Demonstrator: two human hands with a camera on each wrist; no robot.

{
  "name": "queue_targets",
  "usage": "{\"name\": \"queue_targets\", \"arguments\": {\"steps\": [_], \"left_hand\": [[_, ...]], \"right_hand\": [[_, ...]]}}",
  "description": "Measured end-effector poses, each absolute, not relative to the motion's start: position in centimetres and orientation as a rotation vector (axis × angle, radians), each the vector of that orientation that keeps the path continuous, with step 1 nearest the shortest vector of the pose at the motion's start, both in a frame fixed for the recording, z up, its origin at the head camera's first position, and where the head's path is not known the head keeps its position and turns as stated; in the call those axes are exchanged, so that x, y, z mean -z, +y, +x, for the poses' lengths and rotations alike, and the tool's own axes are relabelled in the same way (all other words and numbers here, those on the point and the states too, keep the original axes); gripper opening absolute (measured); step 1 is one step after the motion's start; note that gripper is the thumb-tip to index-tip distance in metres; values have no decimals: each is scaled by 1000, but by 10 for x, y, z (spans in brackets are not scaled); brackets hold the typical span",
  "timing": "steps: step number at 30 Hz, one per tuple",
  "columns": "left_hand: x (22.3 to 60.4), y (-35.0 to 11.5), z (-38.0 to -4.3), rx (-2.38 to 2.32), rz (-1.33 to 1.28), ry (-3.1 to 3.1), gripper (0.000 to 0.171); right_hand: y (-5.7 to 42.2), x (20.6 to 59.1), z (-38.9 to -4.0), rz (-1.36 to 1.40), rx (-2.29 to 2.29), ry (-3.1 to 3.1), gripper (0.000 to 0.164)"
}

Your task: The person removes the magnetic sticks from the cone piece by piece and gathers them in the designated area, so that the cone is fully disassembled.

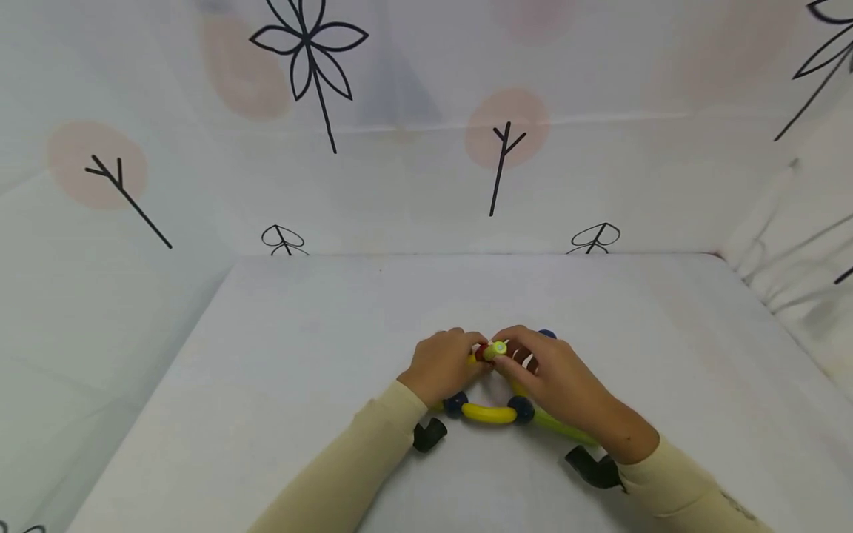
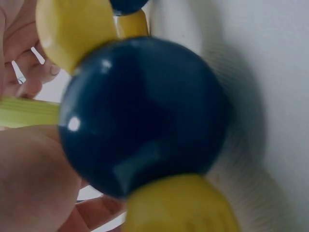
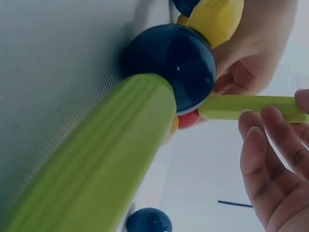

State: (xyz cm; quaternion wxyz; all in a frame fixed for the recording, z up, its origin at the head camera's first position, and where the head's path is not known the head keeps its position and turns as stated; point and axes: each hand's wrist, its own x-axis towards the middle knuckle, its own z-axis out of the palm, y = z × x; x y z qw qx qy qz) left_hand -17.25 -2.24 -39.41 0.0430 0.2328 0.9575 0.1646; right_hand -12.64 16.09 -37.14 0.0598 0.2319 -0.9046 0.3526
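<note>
In the head view, my left hand (image 1: 443, 363) grips a small red piece (image 1: 481, 353) above a joined frame of balls and rods. My right hand (image 1: 560, 381) pinches a short green rod (image 1: 497, 350), whose near end points toward the head camera. From the right wrist, that rod's other end meets the red piece, and the right fingertips (image 3: 251, 130) lie along its free end. Below the hands, a curved yellow rod (image 1: 489, 414) links two dark blue balls (image 1: 522, 409). One ball (image 2: 145, 116) fills the left wrist view. The left fingertips are partly hidden.
Another green rod (image 1: 563, 427) runs from the right ball under my right wrist. Farther back, a blue ball (image 1: 548, 334) shows behind the right hand. Black wrist-camera mounts (image 1: 593, 468) sit by both sleeves. White patterned cloth surrounds the white table (image 1: 300, 326).
</note>
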Motion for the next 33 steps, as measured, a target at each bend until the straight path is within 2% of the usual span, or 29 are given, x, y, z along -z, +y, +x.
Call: {"name": "queue_targets", "arguments": {"steps": [15, 33], "left_hand": [[396, -23, -173, -546, 666, 2895, 37], [397, -21, -169, -377, 749, 2988, 37]], "right_hand": [[180, 371, -138, 461, -1173, -2779, 25], [184, 381, -142, 416, -1269, -2755, 23]]}}
